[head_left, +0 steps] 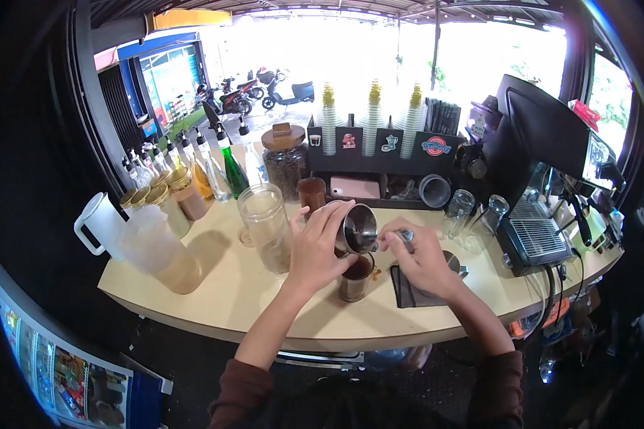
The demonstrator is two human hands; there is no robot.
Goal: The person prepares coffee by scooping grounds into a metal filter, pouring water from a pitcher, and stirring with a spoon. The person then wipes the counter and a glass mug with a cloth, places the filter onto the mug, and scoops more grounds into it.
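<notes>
My left hand (316, 250) is wrapped round a metal cup (365, 225), tipped with its mouth toward me. Dark liquid shows inside the cup. Right under its rim stands a small glass (355, 280) with dark brown contents. Beside the cup, my right hand (426, 259) is closed on a spoon (406, 234), its far end reaching into the cup's mouth. A folded dark cloth (406, 292) lies below my right hand, and a small metal jug (452, 263) is partly hidden behind that hand. A tall clear jar (263, 214) stands left of my left hand.
Plastic pitchers (161, 250), lidded jars (186, 193) and pump bottles (229, 161) line the left side. At the back are a coffee bean jar (286, 168) and a black cup holder (386, 154). Upturned glasses (458, 214) and an espresso machine (533, 243) stand right.
</notes>
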